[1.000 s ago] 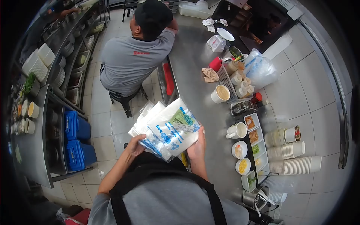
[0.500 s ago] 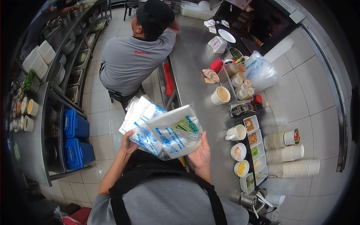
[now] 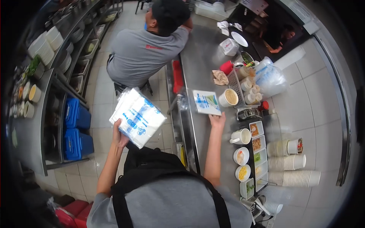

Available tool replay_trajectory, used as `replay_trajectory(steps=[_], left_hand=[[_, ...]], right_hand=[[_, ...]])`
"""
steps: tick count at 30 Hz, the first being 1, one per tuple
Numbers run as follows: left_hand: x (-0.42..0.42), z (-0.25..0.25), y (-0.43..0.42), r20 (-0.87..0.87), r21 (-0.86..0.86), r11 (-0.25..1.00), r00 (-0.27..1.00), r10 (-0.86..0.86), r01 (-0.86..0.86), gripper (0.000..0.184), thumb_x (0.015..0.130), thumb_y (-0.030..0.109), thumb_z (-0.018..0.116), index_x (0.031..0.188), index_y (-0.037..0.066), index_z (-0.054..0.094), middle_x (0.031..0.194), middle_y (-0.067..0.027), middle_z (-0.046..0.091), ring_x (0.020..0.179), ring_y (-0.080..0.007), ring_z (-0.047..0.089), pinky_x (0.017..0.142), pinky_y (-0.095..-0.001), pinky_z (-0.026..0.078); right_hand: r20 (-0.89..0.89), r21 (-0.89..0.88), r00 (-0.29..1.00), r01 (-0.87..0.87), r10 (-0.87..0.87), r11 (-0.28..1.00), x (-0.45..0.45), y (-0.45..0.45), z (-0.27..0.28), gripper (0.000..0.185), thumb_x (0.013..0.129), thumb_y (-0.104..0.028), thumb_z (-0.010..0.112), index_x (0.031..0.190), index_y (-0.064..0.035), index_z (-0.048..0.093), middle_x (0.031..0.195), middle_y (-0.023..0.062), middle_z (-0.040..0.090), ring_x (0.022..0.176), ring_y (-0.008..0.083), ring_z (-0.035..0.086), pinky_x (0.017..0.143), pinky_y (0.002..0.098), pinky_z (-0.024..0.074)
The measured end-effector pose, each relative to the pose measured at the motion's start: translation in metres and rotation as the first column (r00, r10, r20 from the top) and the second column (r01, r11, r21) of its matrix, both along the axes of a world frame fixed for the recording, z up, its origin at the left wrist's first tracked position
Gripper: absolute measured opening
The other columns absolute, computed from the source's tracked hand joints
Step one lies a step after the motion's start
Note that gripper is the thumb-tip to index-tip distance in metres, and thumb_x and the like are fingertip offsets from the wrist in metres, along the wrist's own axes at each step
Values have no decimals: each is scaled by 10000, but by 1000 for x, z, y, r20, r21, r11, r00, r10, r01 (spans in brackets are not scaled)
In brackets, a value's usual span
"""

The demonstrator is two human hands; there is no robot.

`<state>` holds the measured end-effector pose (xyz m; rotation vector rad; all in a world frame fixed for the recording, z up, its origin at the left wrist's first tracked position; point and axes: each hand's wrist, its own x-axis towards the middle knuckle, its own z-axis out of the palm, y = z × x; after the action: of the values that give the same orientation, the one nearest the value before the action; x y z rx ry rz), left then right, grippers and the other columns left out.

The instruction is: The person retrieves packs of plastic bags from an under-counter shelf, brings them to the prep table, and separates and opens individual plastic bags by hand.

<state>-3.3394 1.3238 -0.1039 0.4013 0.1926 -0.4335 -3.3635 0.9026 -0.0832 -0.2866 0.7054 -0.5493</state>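
Pinching blue-printed white plastic packets [image 3: 138, 117] lengthwise far-left to near-right in left hand [image 3: 120, 137], squarish white plastic packet [image 3: 206, 102] in right hand [image 3: 217, 120].

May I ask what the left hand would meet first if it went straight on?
Beyond the white, blue-printed plastic packet the left hand holds, probably the co-worker's grey-shirted back; depth is unclear.

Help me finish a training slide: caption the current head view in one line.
Left hand holds blue-printed plastic packaging; right hand holds a similar packet at the steel counter.
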Motion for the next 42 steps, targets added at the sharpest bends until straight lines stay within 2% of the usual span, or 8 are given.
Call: replay_trajectory(steps=[4, 8, 10, 18, 24, 30, 35, 42], left_hand=[[-18, 20, -7, -53, 13, 999, 998, 45, -45, 597, 813, 299, 562, 1296, 24, 348, 1227, -131, 492, 1099, -261, 503, 932, -413, 415], [-34, 18, -3, -46, 187, 981, 998, -47, 55, 601, 802, 303, 565, 1277, -5, 361, 1201, -151, 507, 1072, -261, 522, 921, -388, 425], [-48, 6, 11, -97, 324, 920, 975, -201, 222, 617, 798, 344, 535, 1259, -32, 374, 1179, -184, 519, 1039, -277, 549, 911, -382, 436], [-98, 15, 89, -326, 589, 695, 908, -263, 413, 568, 789, 368, 518, 1164, -55, 469, 1046, -159, 574, 920, -240, 582, 800, -330, 469], [-115, -13, 144, -144, 829, 513, 971, -191, 223, 497, 885, 413, 441, 1025, -51, 551, 892, -113, 594, 804, -173, 577, 700, -293, 464], [-125, -95, 171, -301, 951, -112, 788, -538, 287, 530, 876, 430, 492, 682, -45, 625, 492, -81, 521, 468, -127, 502, 464, -281, 382], [-178, -199, 187, -309, 950, -175, 704, -640, 259, 431, 819, 403, 568, 644, 18, 649, 521, -127, 568, 496, -208, 572, 506, -341, 417], [-245, -258, 145, -483, 863, -471, 573, -662, 184, 363, 804, 421, 579, 698, 76, 611, 629, -96, 607, 629, -283, 612, 566, -390, 466]], right_hand=[[-182, -710, 965, 4, -189, 704, -15, 59, 14, 571, 904, -257, 479, 1371, -30, 240, 1452, 124, 168, 1327, 258, 205, 1071, 385, 184], [-306, -864, 686, -491, 660, 110, -44, 157, 31, 729, 853, -251, 577, 1402, -32, 150, 1460, 138, 139, 1320, 245, 225, 1067, 350, 180], [-381, -843, 601, -537, 702, 2, -57, 205, 30, 728, 828, -237, 622, 1380, -19, 200, 1392, 178, 288, 1268, 246, 327, 1030, 335, 268], [-76, 42, 223, -973, 972, 226, -101, 283, 11, 518, 755, -151, 698, 1189, 4, 460, 1082, 117, 584, 940, 201, 596, 802, 326, 500], [-55, 45, 165, -985, 985, 167, -121, 342, -9, 449, 703, -49, 726, 1101, 25, 533, 1031, 115, 613, 925, 199, 606, 807, 334, 503], [-569, -147, 357, -931, 741, 335, -158, 343, -74, 398, 693, -8, 710, 1049, 51, 543, 958, 120, 627, 840, 178, 613, 753, 294, 503], [-912, -388, 397, -917, 103, 95, -212, 269, -195, 468, 631, -148, 776, 1013, 10, 556, 918, 128, 643, 841, 203, 617, 750, 325, 475], [-848, -399, 381, -917, -368, -30, -210, 181, -311, 524, 652, -183, 751, 1053, 9, 474, 930, 254, 583, 897, 444, 536, 741, 455, 424]])
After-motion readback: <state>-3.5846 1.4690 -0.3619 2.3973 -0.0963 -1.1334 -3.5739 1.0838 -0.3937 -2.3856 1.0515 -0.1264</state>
